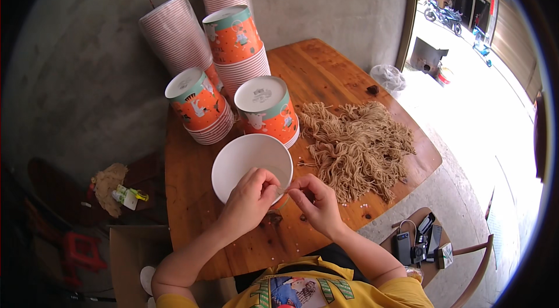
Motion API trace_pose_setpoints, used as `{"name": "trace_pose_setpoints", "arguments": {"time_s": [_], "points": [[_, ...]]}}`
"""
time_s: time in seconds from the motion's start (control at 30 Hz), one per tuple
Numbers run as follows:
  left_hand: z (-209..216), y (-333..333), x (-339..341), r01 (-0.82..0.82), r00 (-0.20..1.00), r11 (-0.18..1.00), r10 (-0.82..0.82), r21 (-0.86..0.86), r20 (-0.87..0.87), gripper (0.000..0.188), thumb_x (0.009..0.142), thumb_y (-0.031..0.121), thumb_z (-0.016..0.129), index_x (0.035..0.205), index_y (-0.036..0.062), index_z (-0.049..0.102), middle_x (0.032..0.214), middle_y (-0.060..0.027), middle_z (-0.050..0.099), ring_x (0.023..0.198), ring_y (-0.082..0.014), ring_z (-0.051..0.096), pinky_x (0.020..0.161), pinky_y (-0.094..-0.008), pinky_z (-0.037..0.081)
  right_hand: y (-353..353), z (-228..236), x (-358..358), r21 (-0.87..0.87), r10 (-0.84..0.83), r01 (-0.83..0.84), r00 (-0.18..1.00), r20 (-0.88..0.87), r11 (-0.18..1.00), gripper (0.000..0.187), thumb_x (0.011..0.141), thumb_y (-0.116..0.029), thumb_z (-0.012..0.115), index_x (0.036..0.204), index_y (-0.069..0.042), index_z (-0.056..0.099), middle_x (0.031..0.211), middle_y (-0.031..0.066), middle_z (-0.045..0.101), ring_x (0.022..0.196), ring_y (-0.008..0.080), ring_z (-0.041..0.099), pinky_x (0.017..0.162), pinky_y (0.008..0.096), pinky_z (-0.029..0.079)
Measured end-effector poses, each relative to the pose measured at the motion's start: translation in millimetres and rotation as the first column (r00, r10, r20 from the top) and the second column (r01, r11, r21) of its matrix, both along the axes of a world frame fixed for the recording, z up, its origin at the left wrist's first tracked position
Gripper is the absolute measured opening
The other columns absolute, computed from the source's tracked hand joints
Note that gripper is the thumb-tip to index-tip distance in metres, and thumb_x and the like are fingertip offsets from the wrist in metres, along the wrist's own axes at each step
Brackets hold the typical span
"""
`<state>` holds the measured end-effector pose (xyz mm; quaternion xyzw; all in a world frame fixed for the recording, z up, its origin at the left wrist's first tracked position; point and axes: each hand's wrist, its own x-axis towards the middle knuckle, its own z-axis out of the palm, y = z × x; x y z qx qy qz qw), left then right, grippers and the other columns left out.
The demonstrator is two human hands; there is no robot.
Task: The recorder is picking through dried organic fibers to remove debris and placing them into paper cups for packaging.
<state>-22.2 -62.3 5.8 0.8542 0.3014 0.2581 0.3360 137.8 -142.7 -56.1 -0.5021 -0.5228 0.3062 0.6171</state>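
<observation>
A white paper tub [244, 156] stands on the wooden table with its mouth up. Over its near right rim, my left hand [251, 200] is closed in a pinch. My right hand [316, 202] pinches close beside it, just outside the rim. Something thin and pale seems to run between the fingertips, too small to name. Right of the tub lies a heap of tan, strand-like dried noodles or yarn [361, 148]. Behind the tub are upside-down orange and green paper tubs [268, 113] in stacks, with another short stack [198, 104] to the left.
Tall plastic-wrapped stacks of tubs [177, 34] lean at the wall. The wooden table [326, 69] carries small white bits near its front edge. A cardboard box [131, 255] sits below left. On a chair [428, 273] at right lie a phone and other devices. A clear bag-lined bin [388, 78] stands beyond.
</observation>
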Motion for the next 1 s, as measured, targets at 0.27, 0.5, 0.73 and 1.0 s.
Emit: {"name": "trace_pose_setpoints", "arguments": {"time_s": [0.27,0.5,0.73,1.0], "points": [[0,2,1,0.005,1.0,0.992,-0.003,-0.123,0.017,0.007,0.09,0.003,0.056,0.097,0.0004,0.055,0.093,-0.0116,0.057,0.085,-0.0222,0.06,0.076,-0.0333,0.049,2,-11,2,0.062,-0.007,0.013,0.995,-0.099,0.998,0.009,0.09,-0.007,0.066,0.096,-0.002,0.061,0.076,-0.0012,0.059,0.063,0.0029,0.049,0.056,0.0197,0.041],[-1,2,4,0.02,0.999,0.984,-0.014,-0.178,0.034,0.007,0.091,0.004,0.057,0.096,0.0003,0.055,0.093,-0.0104,0.057,0.083,-0.0197,0.059,0.074,-0.0329,0.049,0,4,4,0.017,-0.044,0.043,0.998,0.043,0.999,0.013,0.088,-0.01,0.07,0.096,-0.004,0.061,0.072,-0.0002,0.055,0.059,0.0066,0.049,0.054,0.0222,0.042],[-3,0,5,0.023,0.999,0.984,-0.015,-0.174,0.044,0.006,0.091,0.004,0.058,0.095,0.0005,0.055,0.092,-0.0106,0.057,0.081,-0.0215,0.059,0.072,-0.034,0.049,3,8,2,0.284,-0.284,0.163,0.842,0.459,0.945,0.02,0.078,-0.009,0.075,0.093,-0.009,0.063,0.072,0.0044,0.056,0.055,0.0181,0.056,0.048,0.0301,0.045],[-6,-3,4,0.0,1.0,0.996,-0.003,0.089,0.025,0.006,0.09,0.001,0.055,0.094,0.0008,0.052,0.091,-0.0123,0.055,0.086,-0.0283,0.058,0.077,-0.0365,0.047,-2,3,8,0.305,-0.324,0.164,0.729,0.603,0.938,0.018,0.076,-0.009,0.074,0.084,-0.01,0.058,0.07,0.0044,0.055,0.054,0.0209,0.057,0.046,0.0331,0.047]]}}
